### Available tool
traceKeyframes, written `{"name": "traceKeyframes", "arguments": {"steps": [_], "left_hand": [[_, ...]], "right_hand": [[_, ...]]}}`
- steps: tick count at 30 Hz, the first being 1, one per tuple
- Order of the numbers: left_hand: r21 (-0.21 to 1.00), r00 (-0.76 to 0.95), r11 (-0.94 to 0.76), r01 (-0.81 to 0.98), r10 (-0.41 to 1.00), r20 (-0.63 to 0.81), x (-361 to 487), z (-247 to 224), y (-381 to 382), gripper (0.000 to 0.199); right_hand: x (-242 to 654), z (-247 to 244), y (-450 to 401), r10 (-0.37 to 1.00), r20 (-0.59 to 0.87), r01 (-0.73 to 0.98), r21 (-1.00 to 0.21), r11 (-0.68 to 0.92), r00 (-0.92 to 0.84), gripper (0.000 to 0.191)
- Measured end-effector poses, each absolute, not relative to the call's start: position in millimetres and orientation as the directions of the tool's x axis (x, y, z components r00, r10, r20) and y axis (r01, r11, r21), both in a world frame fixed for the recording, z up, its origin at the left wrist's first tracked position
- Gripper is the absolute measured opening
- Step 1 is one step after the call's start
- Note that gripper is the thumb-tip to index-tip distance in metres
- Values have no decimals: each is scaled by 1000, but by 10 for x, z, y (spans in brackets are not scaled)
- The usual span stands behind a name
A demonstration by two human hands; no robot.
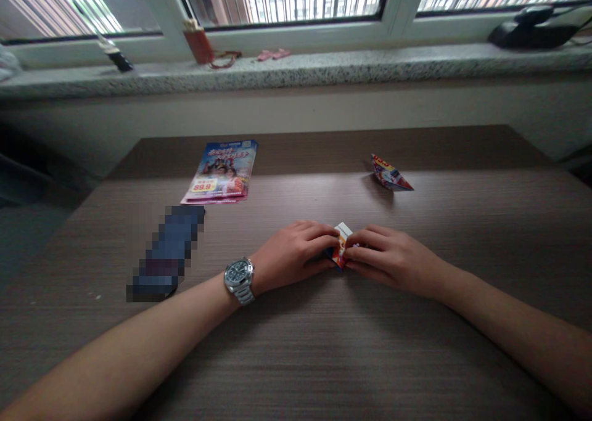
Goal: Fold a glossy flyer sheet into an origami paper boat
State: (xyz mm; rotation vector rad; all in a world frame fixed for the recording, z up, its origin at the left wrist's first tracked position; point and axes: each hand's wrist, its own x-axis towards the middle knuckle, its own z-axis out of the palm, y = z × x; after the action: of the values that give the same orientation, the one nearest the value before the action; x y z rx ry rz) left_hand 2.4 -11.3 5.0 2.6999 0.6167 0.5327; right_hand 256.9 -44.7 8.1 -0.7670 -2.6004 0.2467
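A small folded piece of printed paper (341,245), white at its top and orange and red lower down, is held between both hands above the middle of the table. My left hand (303,251), with a metal watch on the wrist, pinches its left side. On the right side, the fingers of my right hand (391,256) close on the same paper. The fingers cover part of its edges. Behind my right hand a folded paper boat (391,175) with colourful print rests on the table.
A stack of printed flyers (222,171) lies at the back left of the brown table (296,359). Nearer stands a pixelated dark flat object (169,254), left of my watch. On the stone windowsill (324,69) are a red box (198,44) and a black object (536,31).
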Motion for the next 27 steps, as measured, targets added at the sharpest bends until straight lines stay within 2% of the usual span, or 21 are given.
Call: {"name": "traceKeyframes", "arguments": {"steps": [16,27], "left_hand": [[374,841,-856,356,468,271,18,51,-121,27],[384,836,-854,352,471,281,20,68,-123,25]], "right_hand": [[2565,75,-452,480,406,460,-154,875,-778,28],[2607,80,-460,492,342,470,-152,870,-800,24]]}}
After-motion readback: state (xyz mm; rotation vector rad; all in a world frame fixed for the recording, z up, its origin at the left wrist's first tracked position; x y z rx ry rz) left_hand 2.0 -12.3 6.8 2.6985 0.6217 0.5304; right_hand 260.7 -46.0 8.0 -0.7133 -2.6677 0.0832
